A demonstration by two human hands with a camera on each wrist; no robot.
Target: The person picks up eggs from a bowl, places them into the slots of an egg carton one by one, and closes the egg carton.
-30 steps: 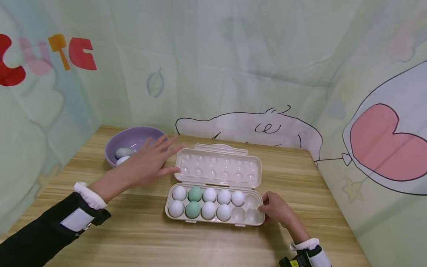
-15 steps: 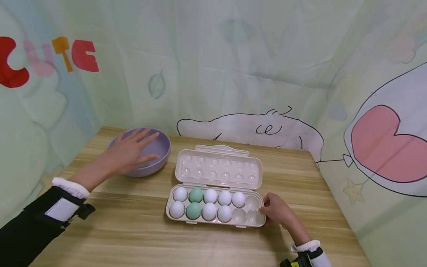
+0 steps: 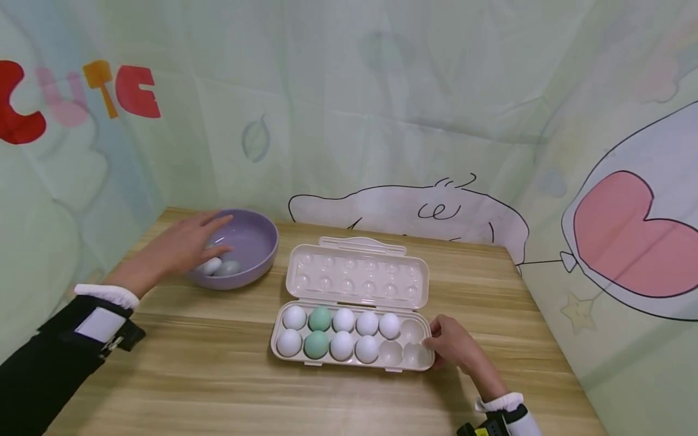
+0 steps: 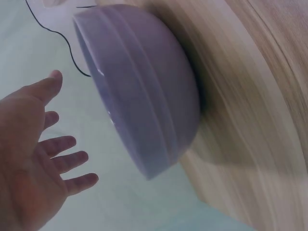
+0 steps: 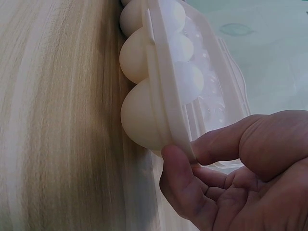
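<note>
The right hand (image 3: 455, 344) pinches the carton (image 3: 391, 352), probably steadying it on the table (image 3: 245, 375); the left hand (image 3: 180, 245), spread wide and holding nothing, hangs over the bowl (image 3: 255, 236), whose walls corral eggs (image 3: 228, 268).

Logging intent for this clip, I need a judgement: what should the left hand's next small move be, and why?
Probably lower the left hand into the bowl toward the white egg lying there: that hand holds nothing, and the carton, gripped by the right hand, has three empty cups.
</note>
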